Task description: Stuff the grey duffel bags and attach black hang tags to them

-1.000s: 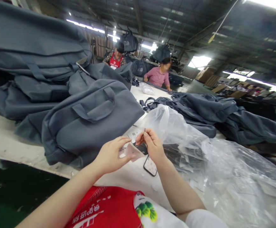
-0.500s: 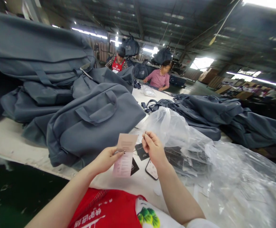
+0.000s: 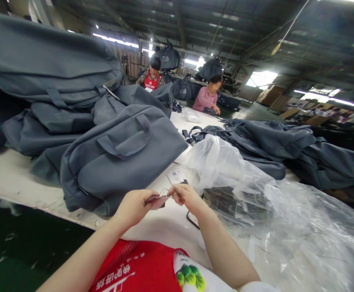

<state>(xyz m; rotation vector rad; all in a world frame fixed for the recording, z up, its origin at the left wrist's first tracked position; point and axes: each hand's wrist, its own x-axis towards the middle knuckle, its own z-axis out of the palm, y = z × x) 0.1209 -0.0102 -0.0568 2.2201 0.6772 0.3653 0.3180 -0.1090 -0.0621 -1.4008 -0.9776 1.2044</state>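
Note:
My left hand [image 3: 136, 206] is closed on a small stack of hang tags [image 3: 158, 202], now tilted almost edge-on, with a pale pink face and a dark card showing. A thin dark string [image 3: 164, 191] loops up from the tags. My right hand [image 3: 185, 197] is close beside it, thumb and finger pinched at the string by the tags' right end. Just beyond my hands lies a grey-blue duffel bag [image 3: 112, 170] with a carry handle. A white printed tag [image 3: 175, 175] lies on the table behind my right hand. A phone [image 3: 192, 220] is mostly hidden by my right forearm.
Clear plastic bags [image 3: 225, 162] cover the right side of the white table [image 3: 0, 174], with dark cards [image 3: 225, 202] beneath. More grey-blue bags [image 3: 43, 65] are piled at left, and others [image 3: 262, 142] at right. Two people [image 3: 152, 79] work at the far side.
The leaflet in my left hand has tipped from facing me to nearly edge-on. My right hand has come down and left to meet it. A white tag behind is now uncovered.

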